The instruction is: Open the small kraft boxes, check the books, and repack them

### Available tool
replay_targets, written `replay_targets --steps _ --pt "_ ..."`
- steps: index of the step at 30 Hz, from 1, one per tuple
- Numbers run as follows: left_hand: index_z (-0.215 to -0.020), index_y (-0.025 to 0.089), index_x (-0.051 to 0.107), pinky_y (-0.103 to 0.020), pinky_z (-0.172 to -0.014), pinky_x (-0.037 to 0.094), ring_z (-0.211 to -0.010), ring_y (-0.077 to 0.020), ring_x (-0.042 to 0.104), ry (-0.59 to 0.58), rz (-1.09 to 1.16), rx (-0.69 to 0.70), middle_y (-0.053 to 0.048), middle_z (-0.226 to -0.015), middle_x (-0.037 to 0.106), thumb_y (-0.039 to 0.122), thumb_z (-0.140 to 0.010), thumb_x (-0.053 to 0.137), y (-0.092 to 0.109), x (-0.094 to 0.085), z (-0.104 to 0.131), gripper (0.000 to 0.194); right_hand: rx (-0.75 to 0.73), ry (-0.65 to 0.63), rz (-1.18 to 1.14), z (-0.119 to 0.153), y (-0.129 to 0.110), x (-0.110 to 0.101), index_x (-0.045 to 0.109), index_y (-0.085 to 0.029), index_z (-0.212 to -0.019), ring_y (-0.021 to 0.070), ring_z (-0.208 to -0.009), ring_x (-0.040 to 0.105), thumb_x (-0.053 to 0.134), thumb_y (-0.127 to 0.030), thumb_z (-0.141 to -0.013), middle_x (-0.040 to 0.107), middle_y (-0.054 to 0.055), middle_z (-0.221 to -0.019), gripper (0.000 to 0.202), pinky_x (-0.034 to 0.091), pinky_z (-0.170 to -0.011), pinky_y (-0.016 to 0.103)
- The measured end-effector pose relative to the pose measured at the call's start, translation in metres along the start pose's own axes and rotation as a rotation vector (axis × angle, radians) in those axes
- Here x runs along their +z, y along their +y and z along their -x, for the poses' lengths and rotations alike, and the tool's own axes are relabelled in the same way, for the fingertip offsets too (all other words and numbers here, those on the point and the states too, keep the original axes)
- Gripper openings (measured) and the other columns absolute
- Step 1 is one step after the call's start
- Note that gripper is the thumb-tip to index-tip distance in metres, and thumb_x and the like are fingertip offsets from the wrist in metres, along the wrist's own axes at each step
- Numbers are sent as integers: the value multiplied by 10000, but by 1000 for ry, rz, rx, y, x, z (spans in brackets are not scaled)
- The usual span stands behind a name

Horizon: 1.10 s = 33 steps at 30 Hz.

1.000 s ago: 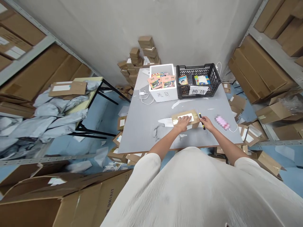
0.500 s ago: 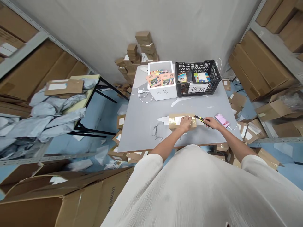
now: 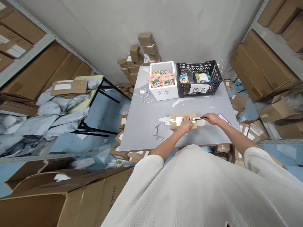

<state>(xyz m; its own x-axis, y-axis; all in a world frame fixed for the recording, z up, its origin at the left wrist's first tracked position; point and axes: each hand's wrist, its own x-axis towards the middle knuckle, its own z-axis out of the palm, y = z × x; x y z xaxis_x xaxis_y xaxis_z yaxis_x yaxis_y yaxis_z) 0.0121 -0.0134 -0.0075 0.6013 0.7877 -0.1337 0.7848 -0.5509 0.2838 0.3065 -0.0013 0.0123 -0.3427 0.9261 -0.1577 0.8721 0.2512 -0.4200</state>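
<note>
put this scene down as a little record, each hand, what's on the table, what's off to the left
left hand: rests on the carton
right hand: grips a black-and-yellow cutter, pointed at the carton's right end; blade contact unclear
table: grey top
back of table: white box with booklets, beside a black crate of books
right of right hand: phone, partly hidden
far left: grey bags, heaped

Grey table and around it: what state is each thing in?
Small carton: taped, under the left hand
Box cutter: held in the right hand
White box: open, holding booklets
Black crate: open, holding books
Phone: lying flat, screen lit
Large carton, lower left: open
</note>
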Motion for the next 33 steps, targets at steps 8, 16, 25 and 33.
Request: replay_targets --steps 8,16,25,33 --pt "-1374 245 549 -482 -1219 408 -1364 -329 570 2 25 -10 -133 -1437 552 195 -818 865 0 -1 2 642 95 -117 -303 -2 -3 5 841 -274 -1057 261 -875 703 741 -554 -923 807 36 -861 327 537 -819 335" --pt "-1384 272 566 -499 -1215 446 -1359 -339 584 -16 8 -15 -117 -1430 570 237 -815 866 -3 -2 0 644 222 -131 -509 31 4 14 799 -259 -969 191 -656 648 824 -612 -827 703 1 -700 381 536 -614 288" --pt "-1523 282 504 -487 -1235 414 -1444 -364 551 -25 63 -25 -143 -1535 564 246 -862 813 -3 -10 -2 730 307 -112 -575 58 7 20 774 -248 -953 207 -684 698 824 -591 -844 740 24 -734 363 572 -615 289" --pt "-1716 268 329 -484 -1257 376 -1513 -331 510 106 116 -97 -169 -1623 541 229 -1050 547 -6 -20 -9 701 311 28 -708 63 -5 18 717 -232 -1125 206 -767 721 638 -661 -992 817 49 -917 456 556 -667 282"
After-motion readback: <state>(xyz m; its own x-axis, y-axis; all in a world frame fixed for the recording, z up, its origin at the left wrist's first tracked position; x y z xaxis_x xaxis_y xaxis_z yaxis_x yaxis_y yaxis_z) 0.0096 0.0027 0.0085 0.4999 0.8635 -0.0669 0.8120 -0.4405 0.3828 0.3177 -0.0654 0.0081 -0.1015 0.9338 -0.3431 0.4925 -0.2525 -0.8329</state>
